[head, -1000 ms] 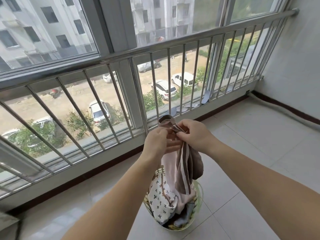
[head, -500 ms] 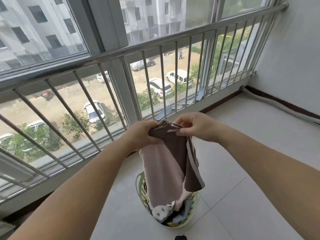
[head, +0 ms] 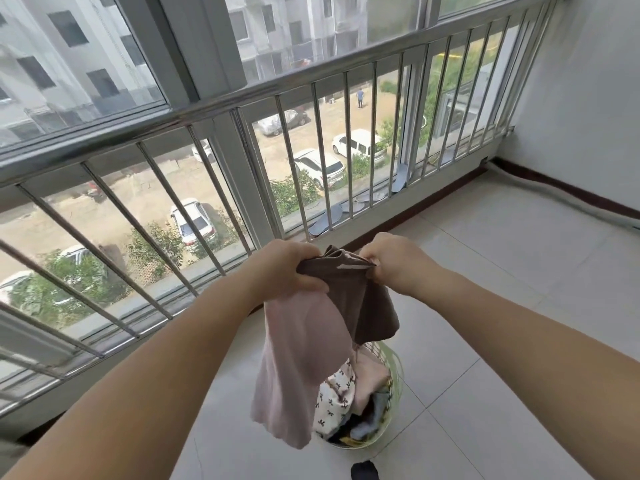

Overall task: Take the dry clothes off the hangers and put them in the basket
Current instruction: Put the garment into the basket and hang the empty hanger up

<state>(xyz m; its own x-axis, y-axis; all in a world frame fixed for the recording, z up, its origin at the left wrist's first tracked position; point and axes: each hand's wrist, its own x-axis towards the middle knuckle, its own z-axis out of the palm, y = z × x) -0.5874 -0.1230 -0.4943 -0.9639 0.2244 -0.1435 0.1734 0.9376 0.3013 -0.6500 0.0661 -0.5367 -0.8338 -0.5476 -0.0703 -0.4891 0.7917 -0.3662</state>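
I hold a pink and brown garment up in front of me by its top edge. My left hand grips the left side of that edge and my right hand pinches the right side, by a white stripe. The cloth hangs down over a pale green basket on the floor, which holds several clothes, among them a white patterned piece. The garment hides the basket's left part. No hanger is in view.
A steel railing with slanted bars runs along the windows on the left and ahead. A white wall closes the right side. The floor is pale tile. A small dark object lies at the bottom edge.
My hands have moved apart, spreading the garment's top edge. The cloth now hangs wider and flatter above the basket.
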